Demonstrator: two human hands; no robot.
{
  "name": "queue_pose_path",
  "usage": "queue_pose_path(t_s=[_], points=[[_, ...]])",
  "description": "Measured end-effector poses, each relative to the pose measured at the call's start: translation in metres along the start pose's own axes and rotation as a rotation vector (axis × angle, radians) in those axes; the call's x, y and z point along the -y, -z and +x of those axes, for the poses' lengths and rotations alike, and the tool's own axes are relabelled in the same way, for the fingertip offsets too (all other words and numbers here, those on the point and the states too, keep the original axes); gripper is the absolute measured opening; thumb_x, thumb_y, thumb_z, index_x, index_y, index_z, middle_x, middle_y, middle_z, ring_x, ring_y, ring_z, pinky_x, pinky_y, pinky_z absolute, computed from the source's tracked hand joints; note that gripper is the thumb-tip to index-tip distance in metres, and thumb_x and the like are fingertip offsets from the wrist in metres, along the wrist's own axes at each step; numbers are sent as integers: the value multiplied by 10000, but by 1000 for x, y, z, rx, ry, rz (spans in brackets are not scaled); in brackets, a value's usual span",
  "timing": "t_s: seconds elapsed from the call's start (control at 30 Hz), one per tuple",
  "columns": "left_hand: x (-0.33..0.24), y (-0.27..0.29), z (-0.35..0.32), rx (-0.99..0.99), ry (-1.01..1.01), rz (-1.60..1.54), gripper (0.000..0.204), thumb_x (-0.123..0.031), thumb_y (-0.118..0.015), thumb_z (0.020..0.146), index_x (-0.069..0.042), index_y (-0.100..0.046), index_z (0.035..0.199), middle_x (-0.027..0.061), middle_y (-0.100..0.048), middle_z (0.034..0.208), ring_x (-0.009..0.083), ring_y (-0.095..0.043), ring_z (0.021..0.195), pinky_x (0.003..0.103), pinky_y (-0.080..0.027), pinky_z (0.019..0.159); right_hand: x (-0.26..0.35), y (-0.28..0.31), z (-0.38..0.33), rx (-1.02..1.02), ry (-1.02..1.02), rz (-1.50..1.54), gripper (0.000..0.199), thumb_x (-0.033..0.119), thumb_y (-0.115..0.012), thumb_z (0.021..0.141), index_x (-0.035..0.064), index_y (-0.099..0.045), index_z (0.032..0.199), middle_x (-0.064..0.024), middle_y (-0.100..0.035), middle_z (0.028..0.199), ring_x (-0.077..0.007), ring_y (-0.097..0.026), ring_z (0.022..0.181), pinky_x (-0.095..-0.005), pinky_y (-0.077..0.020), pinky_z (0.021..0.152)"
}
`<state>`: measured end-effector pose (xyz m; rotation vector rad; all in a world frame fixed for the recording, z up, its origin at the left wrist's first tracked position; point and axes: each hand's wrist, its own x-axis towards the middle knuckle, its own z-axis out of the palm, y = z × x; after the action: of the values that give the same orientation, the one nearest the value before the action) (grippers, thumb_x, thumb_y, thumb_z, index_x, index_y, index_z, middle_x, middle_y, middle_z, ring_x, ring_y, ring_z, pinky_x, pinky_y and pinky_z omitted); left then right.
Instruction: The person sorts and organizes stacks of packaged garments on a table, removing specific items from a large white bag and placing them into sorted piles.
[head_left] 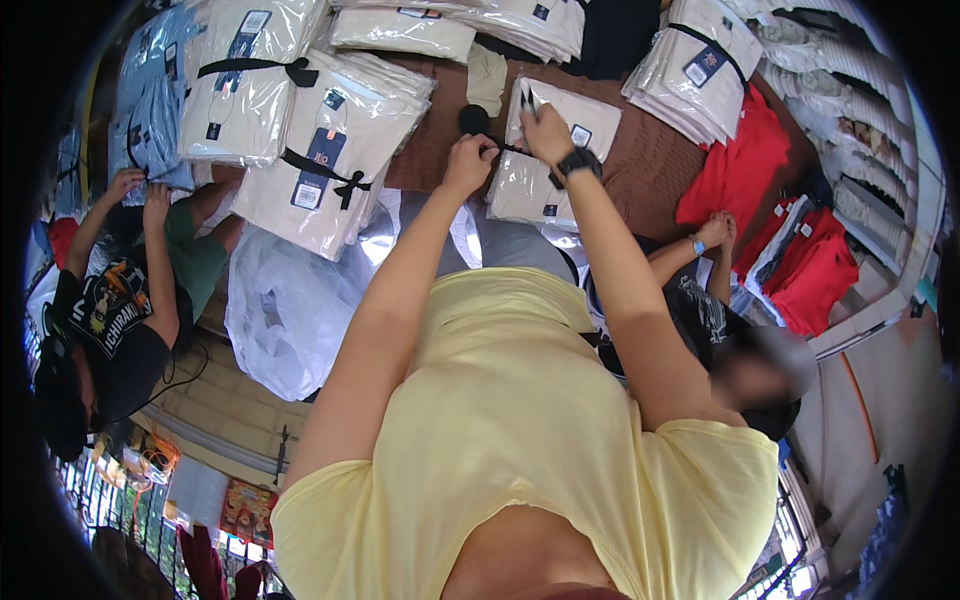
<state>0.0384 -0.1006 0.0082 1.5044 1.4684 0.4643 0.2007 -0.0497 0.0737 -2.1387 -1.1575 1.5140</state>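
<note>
A plastic-wrapped stack of folded cream garments [520,190] lies in front of me on the brown cloth. A black strip [513,150] runs across it between my hands. My left hand [470,163] is closed at the stack's left edge, pinching the strip. Over the stack's upper part, my right hand [547,135] is closed round what looks like scissors [528,100], whose two dark pointed tips stick out beyond the fingers. The fingers partly hide the rest of them. Just beyond my left hand sits a round black roll [473,120].
Bagged cream stacks tied with black strips [320,165] lie at the left, another [695,70] at the far right. The brown cloth [640,150] covers the table. Red garments [740,160] lie right. Co-workers' hands [140,195] [715,232] are on both sides; a plastic bag [290,310] hangs left.
</note>
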Motion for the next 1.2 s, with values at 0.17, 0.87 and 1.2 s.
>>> queue_pose_path(t_s=[0.17,0.87,1.2], points=[[4,3,10,58,75,-46,127,-121,-668,813,-53,-665,921,174,-662,909,352,-634,900,420,-492,784,-58,-38,-55,172,-90,519,188,106,-418,942,16,-441,1106,-104,-601,718,-146,-509,436,-282,-397,383],[-23,27,-1,82,-17,123,116,-107,-647,784,-28,-677,865,169,-679,865,348,-629,872,422,-490,789,-62,-80,-13,41,-558,744,434,457,-635,844,92,-545,626,-16,-468,552,-109,-359,363,-286,-237,339],[-12,17,0,8,-115,63,66,-45,-622,774,-14,-645,827,178,-638,896,367,-567,901,454,-453,813,-65,-84,-14,56,-571,931,457,478,-664,810,116,-503,582,14,-411,498,-94,-302,322,-266,-188,336]])
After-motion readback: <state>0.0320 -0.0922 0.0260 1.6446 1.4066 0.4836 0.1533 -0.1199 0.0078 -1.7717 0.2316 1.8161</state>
